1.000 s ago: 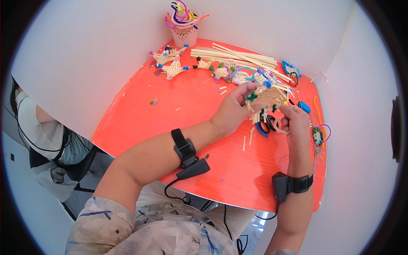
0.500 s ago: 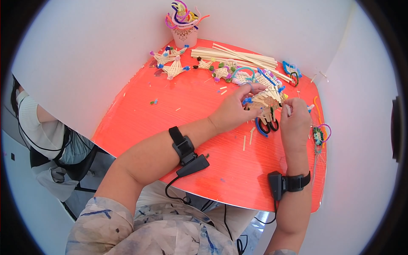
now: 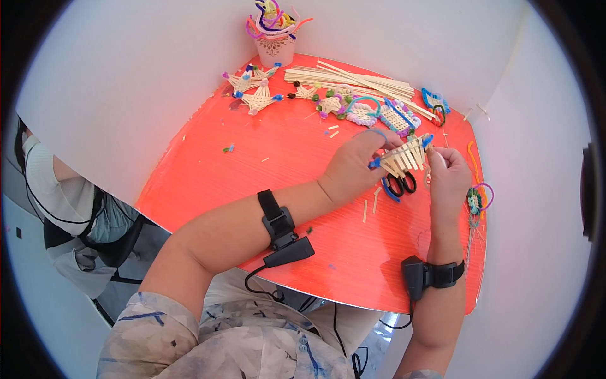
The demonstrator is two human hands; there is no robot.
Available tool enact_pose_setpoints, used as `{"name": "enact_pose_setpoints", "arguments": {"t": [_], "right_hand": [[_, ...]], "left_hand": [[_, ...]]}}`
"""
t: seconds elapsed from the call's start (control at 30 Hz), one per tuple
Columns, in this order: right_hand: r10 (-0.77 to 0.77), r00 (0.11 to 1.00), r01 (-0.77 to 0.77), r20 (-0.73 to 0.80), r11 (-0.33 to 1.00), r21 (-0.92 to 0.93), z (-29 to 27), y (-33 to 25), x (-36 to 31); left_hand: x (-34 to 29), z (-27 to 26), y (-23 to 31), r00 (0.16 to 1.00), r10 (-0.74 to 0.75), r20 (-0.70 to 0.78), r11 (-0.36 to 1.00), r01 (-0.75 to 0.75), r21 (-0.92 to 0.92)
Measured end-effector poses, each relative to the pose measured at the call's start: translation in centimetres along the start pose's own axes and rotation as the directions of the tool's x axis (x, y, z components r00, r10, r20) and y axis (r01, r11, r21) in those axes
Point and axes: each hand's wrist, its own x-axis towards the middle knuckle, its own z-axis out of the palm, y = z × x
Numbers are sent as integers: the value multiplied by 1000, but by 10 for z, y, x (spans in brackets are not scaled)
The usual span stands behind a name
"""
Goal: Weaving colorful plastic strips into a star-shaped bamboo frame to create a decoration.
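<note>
1. Woven strip piece (image 3: 407, 156): pale slats with blue tips at both ends, raised above the bench (image 3: 208, 170) at right of centre, between the two hands.
2. Far left, beyond the partition: a seated person with a white knitted sleeve (image 3: 50, 183).
3. Left rear of the bench: star-shaped woven pieces (image 3: 258, 99) with coloured tips, lying close together.
4. Behind the stars: a pale pink pot (image 3: 276, 52), upright, filled with multicoloured pipe cleaners.
5. Centre rear: a bundle of long pale strips (image 3: 353, 81), laid flat; in front of it, a teal-looped woven piece (image 3: 362, 115).
6. Left hand (image 3: 361, 165): clamped on the left end of the woven strip piece, some fingers hidden behind it.
7. Below the woven strip piece: scissors (image 3: 403, 184), black handles visible, apart from both hands.
8. Right hand (image 3: 449, 183): thumb and fingers drawn in at the right end of the woven strip piece; contact cannot be confirmed.
9. Right edge: a green-and-white woven piece (image 3: 474, 201) with a purple loop.
</note>
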Motion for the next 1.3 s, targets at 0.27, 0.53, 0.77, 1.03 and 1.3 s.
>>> {"name": "enact_pose_setpoints", "arguments": {"t": [0.27, 0.53, 0.77, 1.03, 1.3], "right_hand": [[-62, 995, 68, -72, 994, 88, -9, 1, 6], [-678, 721, 671, 145, 631, -389, -7, -7, -1], [-774, 573, 820, 271, 538, -196, 5, -19, -10], [-714, 651, 754, 260, 648, -110, 5, -23, -16], [-765, 591, 799, 256, 599, -56, 5, -28, -18]], "left_hand": [[2, 2, 6, 949, 242, 200, 953, -271, 133], [7, -2, 0, 816, -291, 499, 609, 560, -561], [6, -8, 2, 628, -296, 720, 304, 776, -552], [4, 3, 13, 724, -333, 604, 252, 686, -682], [8, -5, -1, 691, -194, 696, 89, 719, -689]]}}
